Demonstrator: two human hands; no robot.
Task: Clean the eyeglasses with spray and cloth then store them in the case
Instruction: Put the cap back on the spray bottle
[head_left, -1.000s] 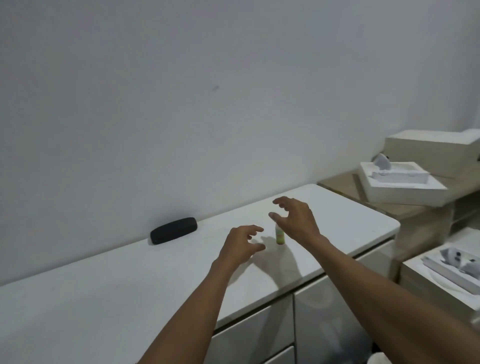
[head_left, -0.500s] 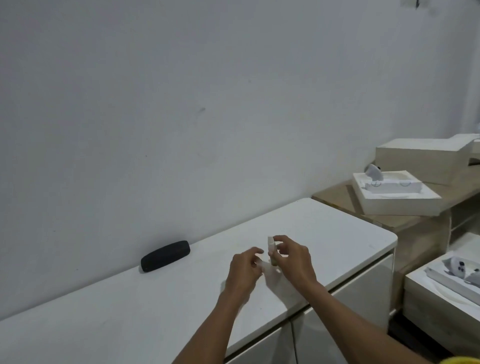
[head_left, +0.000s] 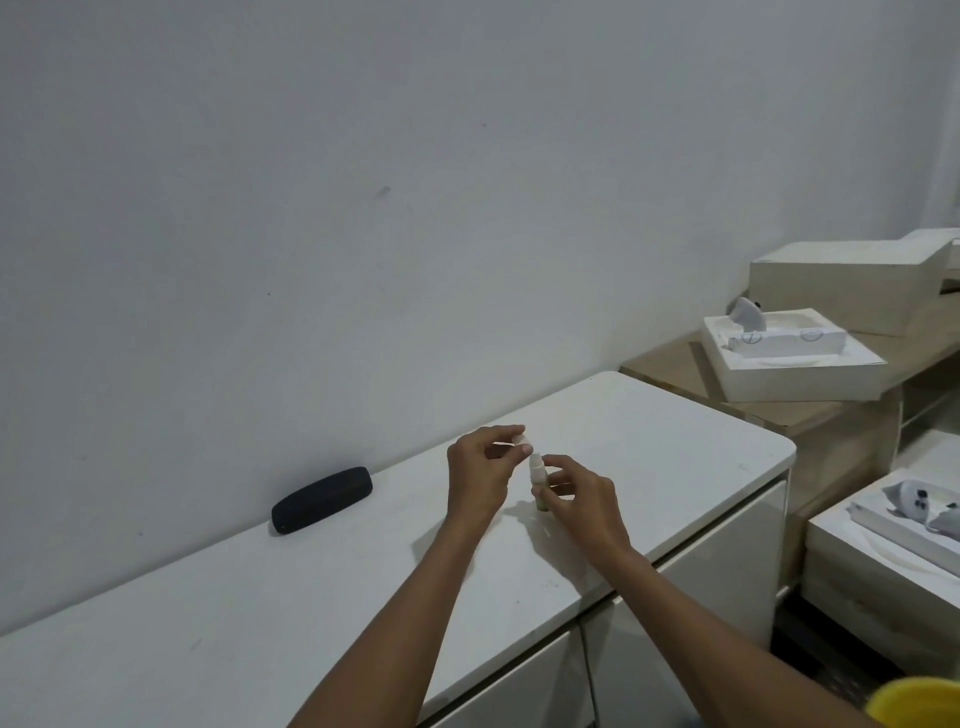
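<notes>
A small spray bottle (head_left: 538, 475) stands upright over the white cabinet top (head_left: 675, 447), and my right hand (head_left: 579, 496) grips its lower body. My left hand (head_left: 480, 467) is just left of it and pinches the bottle's small pale cap (head_left: 522, 443) between thumb and fingertips, lifted off above the nozzle. A black oblong eyeglass case (head_left: 322, 499) lies shut near the wall, to the left of both hands. No eyeglasses or cloth are in view.
Right of the cabinet a lower wooden shelf (head_left: 670, 371) carries white boxes (head_left: 795, 358) with white controllers. Another open white box (head_left: 883, 545) sits lower right. A yellow object (head_left: 917, 704) shows at the bottom right corner. Drawer fronts run below the cabinet edge.
Both hands reached the bottle on the cabinet; my right hand took hold of it and my left hand pulled the cap up and off.
</notes>
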